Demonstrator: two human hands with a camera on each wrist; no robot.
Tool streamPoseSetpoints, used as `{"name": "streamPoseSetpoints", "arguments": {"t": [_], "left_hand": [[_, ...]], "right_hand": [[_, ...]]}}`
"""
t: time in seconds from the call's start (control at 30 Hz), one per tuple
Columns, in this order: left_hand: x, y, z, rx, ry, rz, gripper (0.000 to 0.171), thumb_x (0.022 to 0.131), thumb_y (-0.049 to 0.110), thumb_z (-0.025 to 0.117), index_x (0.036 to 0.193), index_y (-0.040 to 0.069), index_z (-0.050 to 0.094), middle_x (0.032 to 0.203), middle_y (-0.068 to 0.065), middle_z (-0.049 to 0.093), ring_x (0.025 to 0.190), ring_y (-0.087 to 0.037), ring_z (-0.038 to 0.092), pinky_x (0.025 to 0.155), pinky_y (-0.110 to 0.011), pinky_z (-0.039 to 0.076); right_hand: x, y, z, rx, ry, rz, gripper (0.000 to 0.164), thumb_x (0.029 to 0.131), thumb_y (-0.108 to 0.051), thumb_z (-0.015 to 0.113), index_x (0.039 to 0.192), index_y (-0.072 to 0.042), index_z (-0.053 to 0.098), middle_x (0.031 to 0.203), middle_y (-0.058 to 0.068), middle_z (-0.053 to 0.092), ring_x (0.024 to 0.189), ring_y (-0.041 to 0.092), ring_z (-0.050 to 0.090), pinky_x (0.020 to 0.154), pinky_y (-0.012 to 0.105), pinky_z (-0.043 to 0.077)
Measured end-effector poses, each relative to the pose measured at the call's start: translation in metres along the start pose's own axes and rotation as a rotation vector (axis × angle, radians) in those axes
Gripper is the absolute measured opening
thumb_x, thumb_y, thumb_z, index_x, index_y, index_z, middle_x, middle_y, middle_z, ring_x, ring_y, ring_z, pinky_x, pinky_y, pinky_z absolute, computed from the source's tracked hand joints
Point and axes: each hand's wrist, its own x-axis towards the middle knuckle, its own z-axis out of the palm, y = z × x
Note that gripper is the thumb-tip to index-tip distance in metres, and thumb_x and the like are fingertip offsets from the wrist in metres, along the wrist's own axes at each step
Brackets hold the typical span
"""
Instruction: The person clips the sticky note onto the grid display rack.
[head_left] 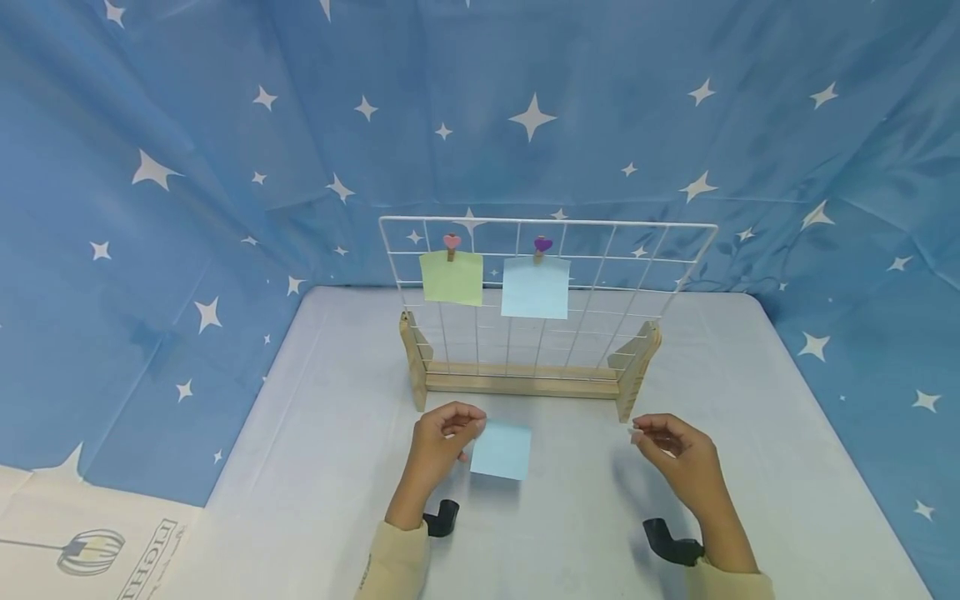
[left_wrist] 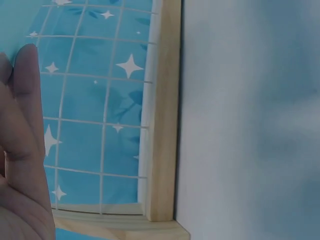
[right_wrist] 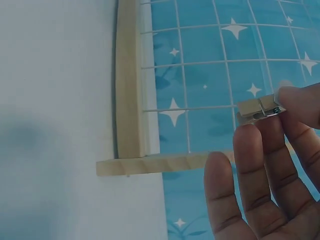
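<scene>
My left hand (head_left: 442,440) pinches a light blue paper note (head_left: 501,450) by its upper left corner, above the table in front of the rack. In the left wrist view the fingers (left_wrist: 27,100) show at the left edge, with a bit of the note at the top left. My right hand (head_left: 678,457) holds a small wooden clothespin (right_wrist: 259,107) between thumb and fingers, right of the rack's front corner. Two notes hang on the white wire grid (head_left: 622,258): a green note (head_left: 453,280) under a pink heart clothespin (head_left: 452,242) and a light blue note (head_left: 536,290) under a purple heart clothespin (head_left: 542,245).
The grid stands in a wooden base (head_left: 521,385) with upright side pieces on a white-covered table (head_left: 337,375). Behind and at both sides hangs a blue cloth (head_left: 480,75) with white stars. Black wrist mounts (head_left: 667,546) sit on the forearms.
</scene>
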Motion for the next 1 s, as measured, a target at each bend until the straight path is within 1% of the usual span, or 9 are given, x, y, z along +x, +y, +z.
{"name": "streamPoseSetpoints", "arguments": {"t": [0.03, 0.2, 0.27, 0.43, 0.57, 0.8, 1.0], "left_hand": [[-0.001, 0.003, 0.0, -0.002, 0.005, 0.013, 0.007, 0.101, 0.011, 0.077, 0.106, 0.005, 0.079, 0.1, -0.006, 0.076, 0.085, -0.013, 0.068, 0.056, -0.022, 0.057], [-0.001, 0.013, 0.001, -0.023, 0.021, 0.034, 0.007, 0.101, 0.011, 0.078, 0.106, 0.007, 0.08, 0.101, -0.006, 0.077, 0.084, -0.012, 0.069, 0.055, -0.022, 0.056], [0.0, 0.016, 0.001, -0.031, 0.025, 0.031, 0.008, 0.101, 0.011, 0.079, 0.107, 0.007, 0.08, 0.101, -0.006, 0.077, 0.085, -0.012, 0.069, 0.055, -0.021, 0.055], [0.001, 0.021, 0.002, -0.058, 0.026, 0.048, 0.012, 0.1, 0.01, 0.079, 0.111, 0.004, 0.08, 0.104, -0.008, 0.078, 0.087, -0.012, 0.07, 0.055, -0.02, 0.055], [0.002, 0.026, 0.004, -0.071, 0.027, 0.068, 0.01, 0.1, 0.01, 0.079, 0.109, 0.005, 0.081, 0.103, -0.007, 0.078, 0.087, -0.012, 0.069, 0.054, -0.021, 0.055], [0.003, 0.038, 0.007, -0.073, 0.046, 0.093, 0.008, 0.101, 0.011, 0.079, 0.106, 0.005, 0.081, 0.104, -0.008, 0.078, 0.084, -0.013, 0.069, 0.054, -0.021, 0.055], [0.004, 0.045, 0.011, -0.079, 0.055, 0.134, 0.008, 0.101, 0.01, 0.079, 0.104, 0.003, 0.08, 0.103, -0.01, 0.077, 0.086, -0.014, 0.069, 0.052, -0.021, 0.055]], "right_hand": [[0.0, -0.001, 0.0, -0.002, 0.001, -0.008, 0.015, 0.093, 0.009, 0.078, 0.107, 0.005, 0.076, 0.102, 0.016, 0.078, 0.091, -0.007, 0.065, 0.083, 0.005, 0.052], [0.003, -0.004, -0.002, 0.005, 0.016, -0.038, 0.017, 0.091, 0.011, 0.08, 0.106, 0.005, 0.076, 0.104, 0.019, 0.077, 0.091, -0.008, 0.064, 0.084, 0.003, 0.05], [0.004, -0.005, -0.002, 0.002, 0.03, -0.046, 0.017, 0.09, 0.011, 0.08, 0.106, 0.005, 0.077, 0.103, 0.019, 0.077, 0.09, -0.009, 0.064, 0.084, 0.003, 0.05], [0.007, -0.007, -0.004, -0.002, 0.049, -0.054, 0.017, 0.09, 0.011, 0.081, 0.105, 0.005, 0.077, 0.103, 0.019, 0.077, 0.09, -0.009, 0.063, 0.085, 0.003, 0.05], [0.009, -0.011, -0.007, -0.01, 0.048, -0.053, 0.018, 0.09, 0.01, 0.081, 0.107, 0.005, 0.077, 0.103, 0.019, 0.077, 0.09, -0.01, 0.063, 0.085, 0.003, 0.049], [0.013, -0.017, -0.009, 0.009, 0.055, -0.086, 0.018, 0.09, 0.012, 0.081, 0.106, 0.004, 0.077, 0.104, 0.016, 0.077, 0.093, -0.01, 0.063, 0.088, 0.003, 0.049], [0.016, -0.022, -0.01, 0.035, 0.064, -0.144, 0.019, 0.089, 0.015, 0.08, 0.105, 0.005, 0.077, 0.102, 0.014, 0.076, 0.094, -0.008, 0.063, 0.089, 0.004, 0.05]]}}
